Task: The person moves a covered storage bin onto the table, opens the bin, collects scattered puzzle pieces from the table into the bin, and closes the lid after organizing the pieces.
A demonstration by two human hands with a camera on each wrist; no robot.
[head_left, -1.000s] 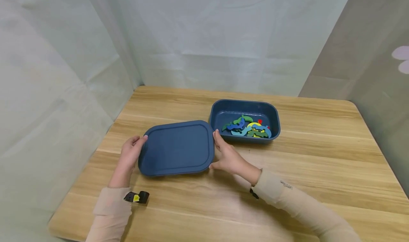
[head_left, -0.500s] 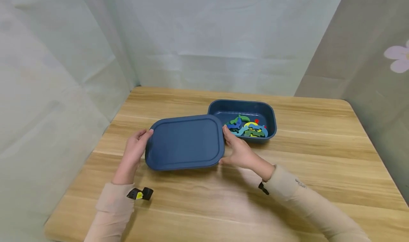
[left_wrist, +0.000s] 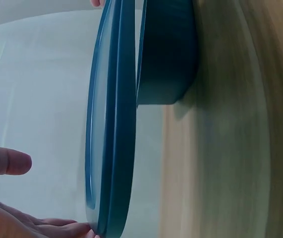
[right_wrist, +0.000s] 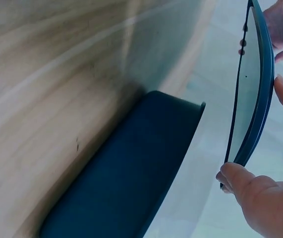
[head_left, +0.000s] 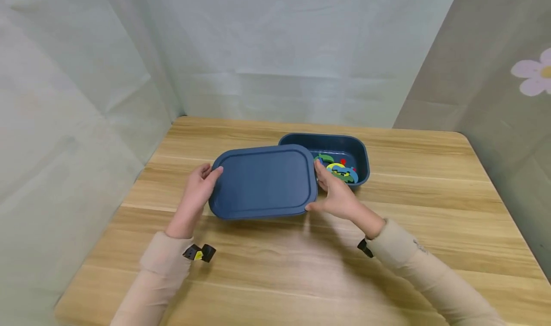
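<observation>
Dark-blue rectangular plastic lid, gripped at its short edges by both hands, left and right, has shifted rightward, now overlapping the dark-blue plastic tub beyond the right hand.

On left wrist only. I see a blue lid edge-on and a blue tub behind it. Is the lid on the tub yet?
Observer: No. In the head view the lid is held in the air and overlaps only the left end of the tub.
Operator: Who's holding it?
Observer: Both hands: left hand on the left edge, right hand on the right edge.
Operator: Tub empty?
Observer: No. Coloured puzzle pieces lie inside, showing past the lid's right edge.
Operator: Any gap between lid and tub rim?
Observer: Yes, the right wrist view shows clear space between them.
</observation>
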